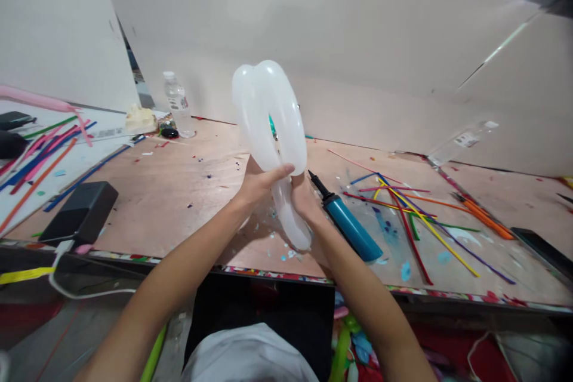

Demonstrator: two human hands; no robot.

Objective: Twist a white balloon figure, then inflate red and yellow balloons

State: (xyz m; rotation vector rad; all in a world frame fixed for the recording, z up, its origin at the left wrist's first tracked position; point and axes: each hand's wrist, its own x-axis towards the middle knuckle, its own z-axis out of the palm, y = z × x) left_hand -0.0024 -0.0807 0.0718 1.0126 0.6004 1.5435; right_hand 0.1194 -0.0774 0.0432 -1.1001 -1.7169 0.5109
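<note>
A white twisting balloon (289,113), inflated and bent into a folded loop, stands up over the middle of the table. My left hand (264,182) is wrapped round its lower part, the thumb lying across the front where the segments meet. From the right, my right hand (304,194) grips the same joint; its fingers are mostly hidden behind the balloon. A shorter white tail hangs below both hands toward the table's front edge. Just right of my right hand lies a blue balloon pump (351,227) with a black nozzle.
Loose uninflated balloons (416,209) in several colours lie at right, beside orange-handled pliers (487,218) and a phone (546,253). Bottles stand at back left (178,104) and lean at right (463,143). A black power box (80,212) sits front left. A white partition (340,42) closes the back.
</note>
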